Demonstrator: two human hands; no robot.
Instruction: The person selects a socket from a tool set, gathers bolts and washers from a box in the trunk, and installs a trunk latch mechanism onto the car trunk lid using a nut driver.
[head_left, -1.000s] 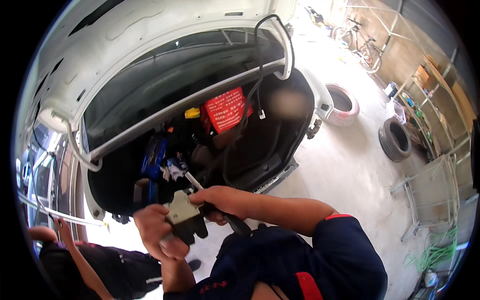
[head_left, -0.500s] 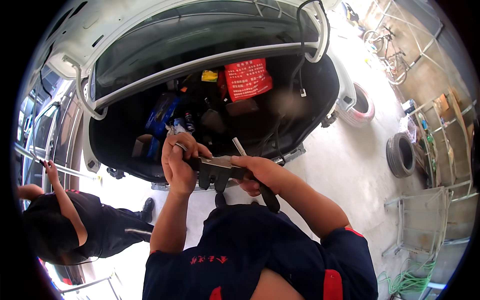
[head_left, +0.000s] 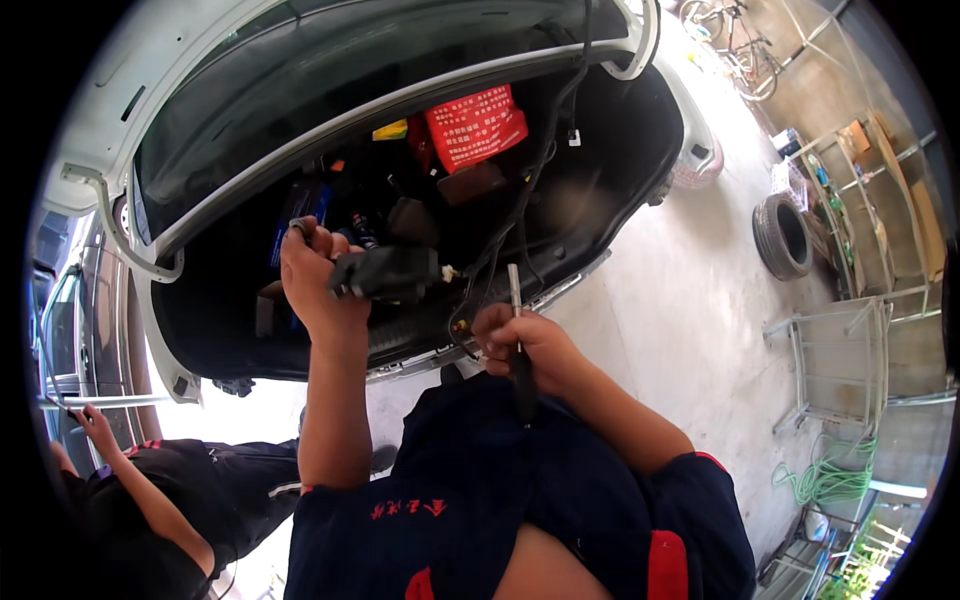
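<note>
My left hand (head_left: pixel 325 285) is closed around one end of a black blocky car part (head_left: pixel 392 272), holding it up over the trunk's near edge. A small pale piece shows at the part's right end. To the right and a little nearer, my right hand (head_left: pixel 535 345) grips a screwdriver (head_left: pixel 523 385) by its black handle. Its silver shaft points up and away, apart from the black part. Dark wires (head_left: pixel 518 215) with a white connector (head_left: pixel 573 138) hang down into the open trunk from the raised lid.
Inside the trunk (head_left: pixel 215 330) lie a red printed bag (head_left: pixel 478 130), a yellow packet (head_left: pixel 391 130) and a blue box (head_left: pixel 295 215). Another person (head_left: pixel 150 500) is at the lower left, beside a dark car. A tire (head_left: pixel 782 237), shelves and a green hose (head_left: pixel 825 470) are at right.
My hands have separated: the left moved left and away with the black part, now turned. The screwdriver in my right hand has swung more upright. The whole view has shifted.
</note>
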